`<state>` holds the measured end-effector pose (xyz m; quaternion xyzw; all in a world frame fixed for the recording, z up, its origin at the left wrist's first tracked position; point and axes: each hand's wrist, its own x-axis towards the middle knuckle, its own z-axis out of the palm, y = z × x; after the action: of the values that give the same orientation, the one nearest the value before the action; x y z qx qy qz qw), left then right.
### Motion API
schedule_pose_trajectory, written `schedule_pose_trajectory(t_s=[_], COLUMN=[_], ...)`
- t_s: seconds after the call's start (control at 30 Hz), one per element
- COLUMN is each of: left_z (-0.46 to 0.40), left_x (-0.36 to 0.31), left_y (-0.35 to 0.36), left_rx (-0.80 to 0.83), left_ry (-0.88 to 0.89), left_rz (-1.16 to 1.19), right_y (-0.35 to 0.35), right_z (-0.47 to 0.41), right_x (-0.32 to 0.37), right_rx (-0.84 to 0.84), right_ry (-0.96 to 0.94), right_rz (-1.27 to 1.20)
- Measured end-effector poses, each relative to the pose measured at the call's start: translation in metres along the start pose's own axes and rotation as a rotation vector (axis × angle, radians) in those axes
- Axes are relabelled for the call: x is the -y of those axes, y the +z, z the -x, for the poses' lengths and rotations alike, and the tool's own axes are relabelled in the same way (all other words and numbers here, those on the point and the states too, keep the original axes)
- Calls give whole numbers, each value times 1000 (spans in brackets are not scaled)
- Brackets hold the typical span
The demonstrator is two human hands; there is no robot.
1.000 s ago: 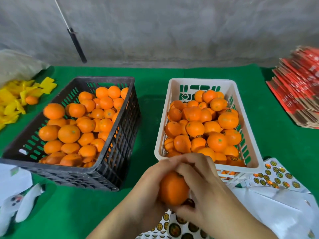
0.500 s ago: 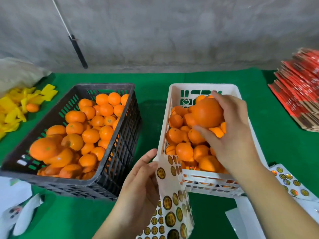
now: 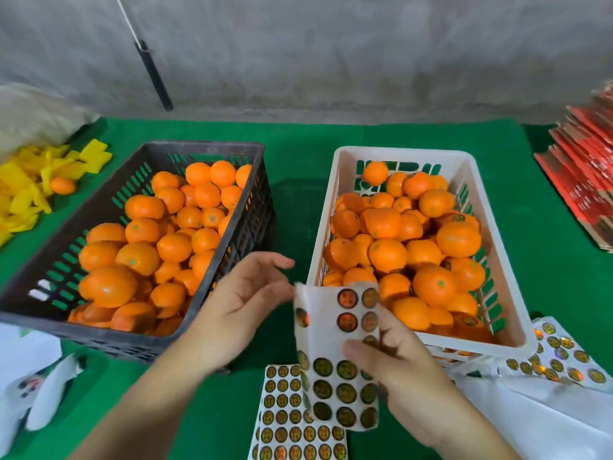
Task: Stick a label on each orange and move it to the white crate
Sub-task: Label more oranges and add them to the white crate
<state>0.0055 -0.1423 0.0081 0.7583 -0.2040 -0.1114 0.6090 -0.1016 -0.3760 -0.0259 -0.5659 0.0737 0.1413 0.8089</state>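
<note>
A black crate [image 3: 205, 149] on the left holds several unlabelled oranges [image 3: 139, 257]. The white crate [image 3: 401, 153] on the right is heaped with oranges [image 3: 388, 255], some showing round labels; one orange [image 3: 374, 172] sits against its far wall. In front of the white crate my right hand [image 3: 404, 376] pinches a label sheet [image 3: 335, 327] held upright, thumb pressed on its lower part. My left hand [image 3: 245, 303] is beside the sheet's left edge, palm turned toward it, fingers spread and holding nothing.
A second label sheet [image 3: 292, 423] lies flat near the front edge and a third [image 3: 557, 356] lies right of the white crate on white paper [image 3: 547, 423]. Yellow pieces [image 3: 23, 194] with a loose orange [image 3: 63, 185] lie far left. Red flat boxes [image 3: 583, 180] are stacked far right.
My right hand released the orange into the white crate and came back to grip the label sheet. My left hand let go of the sheet and spread its fingers.
</note>
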Motion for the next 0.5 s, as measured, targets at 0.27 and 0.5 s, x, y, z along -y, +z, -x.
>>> schedule_pose_trajectory(t_s=[0.27,0.5], left_z=[-75,-76], left_x=[67,82], left_y=[-114,-104], left_rx=[185,-127], left_ry=[-645,-589], left_rz=[-749,-687], right_y=[-1,8], right_z=[7,13], right_x=[2,13], right_rx=[-159,-192], right_ry=[-85,-94], right_rz=[-190,-262])
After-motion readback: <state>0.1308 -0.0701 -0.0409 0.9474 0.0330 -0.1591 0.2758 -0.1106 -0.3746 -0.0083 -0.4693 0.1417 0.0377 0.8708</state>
